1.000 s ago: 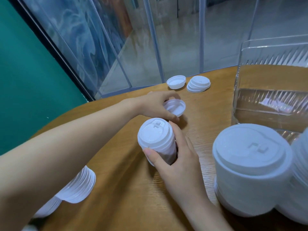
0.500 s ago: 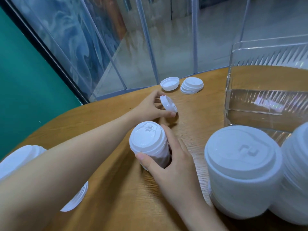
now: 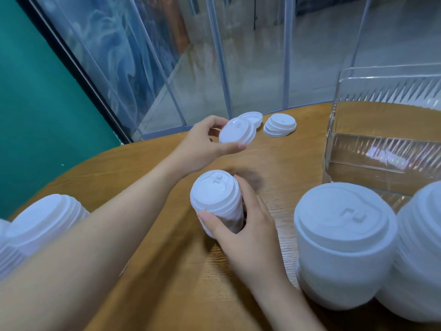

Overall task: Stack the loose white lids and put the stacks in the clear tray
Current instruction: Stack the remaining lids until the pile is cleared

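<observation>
Wooden table (image 3: 167,295); I see left hand (image 3: 202,144) pinching single lid (image 3: 237,131), right hand (image 3: 241,225) gripping stack (image 3: 216,199); next, cap lid onto stack

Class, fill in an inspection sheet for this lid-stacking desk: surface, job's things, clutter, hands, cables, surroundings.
Surface: round wooden table, woodgrain top.
Job's things: single lid in the left grip; small stack in the right grip; upturned lid and short stack at the far edge; tall stacks at right and left; clear tray holds no lids.
Clutter: nothing seen.
Hands: left hand pinches the single lid; right hand wraps the small stack.
Cables: nothing seen.
Surroundings: green wall, clear panels.
</observation>
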Motion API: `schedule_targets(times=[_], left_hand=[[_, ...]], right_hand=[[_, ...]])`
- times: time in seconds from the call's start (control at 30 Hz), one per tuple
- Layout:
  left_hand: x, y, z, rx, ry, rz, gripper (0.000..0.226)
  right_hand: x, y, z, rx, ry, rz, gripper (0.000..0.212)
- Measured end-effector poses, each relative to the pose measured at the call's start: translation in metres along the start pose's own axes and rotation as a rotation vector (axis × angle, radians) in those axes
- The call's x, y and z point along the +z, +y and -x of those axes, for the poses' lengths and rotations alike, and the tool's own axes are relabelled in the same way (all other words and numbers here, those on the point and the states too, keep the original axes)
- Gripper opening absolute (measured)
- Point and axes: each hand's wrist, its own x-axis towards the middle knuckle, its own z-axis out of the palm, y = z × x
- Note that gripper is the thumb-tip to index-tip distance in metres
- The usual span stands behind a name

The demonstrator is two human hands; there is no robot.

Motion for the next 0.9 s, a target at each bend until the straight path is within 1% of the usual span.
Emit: schedule_targets(times=[0.07, 0.13, 0.23, 0.3, 0.37, 0.53, 0.63, 0.73, 0.9], left_hand=[[-0.018, 0.015, 0.023, 0.000, 0.016, 0.062, 0.052], [-0.034, 0.021, 0.048, -0.025, -0.015, 0.060, 0.052], [-0.049, 0.020, 0.083, -0.045, -0.080, -0.042, 0.062], [-0.053, 0.020, 0.098, -0.040, -0.084, -0.107, 0.068], [-0.052, 0.021, 0.107, -0.034, -0.127, -0.139, 0.069], [-0.049, 0.022, 0.115, -0.036, -0.279, -0.246, 0.072], [-0.048, 0.022, 0.113, -0.028, -0.306, -0.272, 0.074], [-0.045, 0.025, 0.108, -0.014, -0.348, -0.299, 0.075], [-0.051, 0.029, 0.097, -0.037, -0.373, -0.303, 0.068]], right_hand=[[0.001, 0.000, -0.001, 0.001, -0.012, -0.002, 0.082], [0.001, -0.001, -0.003, -0.005, -0.023, 0.001, 0.085], [-0.001, -0.001, -0.003, 0.000, -0.056, -0.029, 0.085], [-0.004, -0.002, -0.001, -0.003, -0.075, -0.041, 0.080], [-0.006, -0.002, 0.001, 0.002, -0.094, -0.067, 0.076], [-0.010, -0.003, 0.001, 0.009, -0.128, -0.074, 0.081], [-0.012, -0.001, 0.002, 0.017, -0.152, -0.094, 0.082], [-0.013, 0.001, 0.002, 0.026, -0.142, -0.109, 0.079], [-0.013, 0.001, 0.002, 0.030, -0.146, -0.106, 0.077]])
